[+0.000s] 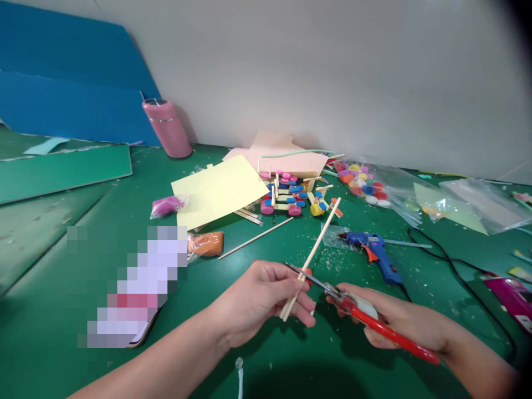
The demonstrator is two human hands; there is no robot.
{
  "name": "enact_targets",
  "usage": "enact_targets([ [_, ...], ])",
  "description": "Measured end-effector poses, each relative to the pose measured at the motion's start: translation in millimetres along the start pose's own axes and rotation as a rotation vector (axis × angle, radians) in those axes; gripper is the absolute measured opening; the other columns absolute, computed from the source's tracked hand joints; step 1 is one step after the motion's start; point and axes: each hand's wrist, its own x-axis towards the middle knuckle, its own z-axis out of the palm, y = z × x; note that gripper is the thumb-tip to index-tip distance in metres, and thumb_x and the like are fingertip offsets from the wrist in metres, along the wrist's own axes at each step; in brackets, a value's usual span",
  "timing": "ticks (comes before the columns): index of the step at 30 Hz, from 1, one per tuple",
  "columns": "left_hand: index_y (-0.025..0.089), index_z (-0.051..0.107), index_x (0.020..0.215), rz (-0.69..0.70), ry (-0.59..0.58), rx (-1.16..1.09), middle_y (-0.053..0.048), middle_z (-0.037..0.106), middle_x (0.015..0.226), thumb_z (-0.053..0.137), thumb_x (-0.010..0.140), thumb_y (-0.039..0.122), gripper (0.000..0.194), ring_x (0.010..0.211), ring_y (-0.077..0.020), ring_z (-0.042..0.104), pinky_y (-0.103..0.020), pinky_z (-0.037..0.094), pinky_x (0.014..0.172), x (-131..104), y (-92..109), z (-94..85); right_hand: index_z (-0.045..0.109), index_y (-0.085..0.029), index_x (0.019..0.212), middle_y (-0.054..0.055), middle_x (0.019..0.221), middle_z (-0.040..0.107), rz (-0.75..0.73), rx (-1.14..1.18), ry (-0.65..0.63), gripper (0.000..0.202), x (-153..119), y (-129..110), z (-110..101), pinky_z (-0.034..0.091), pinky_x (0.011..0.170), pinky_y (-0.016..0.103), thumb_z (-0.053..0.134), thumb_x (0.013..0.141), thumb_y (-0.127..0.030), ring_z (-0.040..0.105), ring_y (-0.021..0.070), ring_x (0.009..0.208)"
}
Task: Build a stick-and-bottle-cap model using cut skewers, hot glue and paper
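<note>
While my left hand (266, 293) pinches pale wooden sticks (320, 238), my right hand (399, 318) works red-handled scissors (393, 332) at them.
The sticks lie between the left thumb and fingers, their lower ends poking out beneath and one long end slanting up and away to the right; the right hand is closed around the scissors, whose blades reach leftward to the sticks just above my left fingertips; I cannot tell whether the blades are cutting into the wood; beyond my hands on the green counter (208, 371) lie a loose stick (255, 238) and small stick-built pieces with coloured wheels (286, 197); a blue glue gun (374, 246) rests beyond my right hand, and a partly pixelated phone (139, 299) lies left of my left hand.
</note>
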Motion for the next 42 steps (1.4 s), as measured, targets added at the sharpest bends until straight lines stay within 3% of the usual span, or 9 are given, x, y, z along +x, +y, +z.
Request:
enact_targets([
  [7,0.01,0.065,0.07,0.001,0.004,0.014,-0.009,0.069,0.064,0.064,0.072,0.022,0.012,0.054,-0.0165,0.066,-0.022,0.041,0.051,1,0,0.1,0.046,-0.025,0.127,0.0,0.072,0.054,0.044,0.013,-0.048,0.063,-1,-9,0,0.044,0.044,0.019,0.061,0.07,-0.048,0.047,0.0083,0.048],
  [16,0.01,0.065,0.068,0.018,-0.004,0.079,-0.008,0.068,0.061,0.058,0.075,0.02,0.014,0.047,-0.0123,0.062,-0.019,0.035,0.047,1,0,-0.9,0.038,-0.026,0.133,0.0,0.073,0.058,-0.024,-0.071,-0.033,0.067,-6,15,-3,0.045,0.045,0.019,0.063,0.073,-0.042,0.054,0.0114,0.052],
  [19,0.01,0.065,0.066,0.023,-0.005,0.089,-0.007,0.068,0.061,0.059,0.074,0.021,0.015,0.046,-0.0114,0.061,-0.019,0.033,0.046,1,2,0.5,0.032,-0.028,0.136,0.003,0.084,0.063,-0.052,-0.13,-0.035,0.071,-7,19,-2,0.048,0.048,0.02,0.064,0.072,-0.038,0.059,0.013,0.055],
  [23,0.01,0.064,0.063,0.035,0.008,0.132,-0.007,0.067,0.059,0.059,0.074,0.022,0.016,0.043,-0.0101,0.058,-0.019,0.027,0.044,1,4,1.4,0.039,-0.026,0.132,0.009,0.106,0.062,-0.06,-0.306,0.065,0.071,-7,5,4,0.052,0.06,0.026,0.067,0.068,-0.036,0.065,0.0208,0.074],
  [26,0.01,0.063,0.062,0.037,0.004,0.159,-0.006,0.067,0.059,0.06,0.073,0.024,0.017,0.041,-0.0096,0.057,-0.02,0.025,0.043,2,4,0.3,0.054,-0.022,0.117,0.004,0.081,0.067,0.02,-0.417,0.063,0.049,-5,-20,9,0.05,0.054,0.024,0.063,0.07,-0.035,0.061,0.0189,0.064],
  [29,0.01,0.061,0.063,0.03,-0.012,0.175,-0.006,0.067,0.06,0.06,0.073,0.026,0.018,0.041,-0.0092,0.057,-0.02,0.027,0.044,3,4,-1.7,0.061,-0.019,0.096,0.002,0.073,0.064,0.105,-0.387,0.03,0.026,-4,-45,14,0.046,0.053,0.02,0.058,0.07,-0.023,0.057,0.016,0.062],
  [32,0.01,0.061,0.067,0.029,-0.019,0.201,-0.005,0.066,0.06,0.058,0.075,0.026,0.018,0.041,-0.0085,0.056,-0.019,0.028,0.045,3,4,-3.2,0.059,-0.017,0.089,0.002,0.075,0.063,0.154,-0.325,0.012,0.022,-3,-55,17,0.043,0.055,0.019,0.054,0.067,-0.017,0.056,0.0161,0.066],
  [42,0.01,0.057,0.07,0.051,-0.028,0.178,-0.002,0.062,0.056,0.057,0.076,0.026,0.017,0.039,-0.0047,0.049,-0.018,0.024,0.043,8,1,-4.6,0.057,-0.019,0.101,0.0,0.082,0.06,0.141,-0.057,0.07,0.039,-1,-25,20,0.042,0.06,0.019,0.063,0.062,-0.018,0.052,0.014,0.07],
])
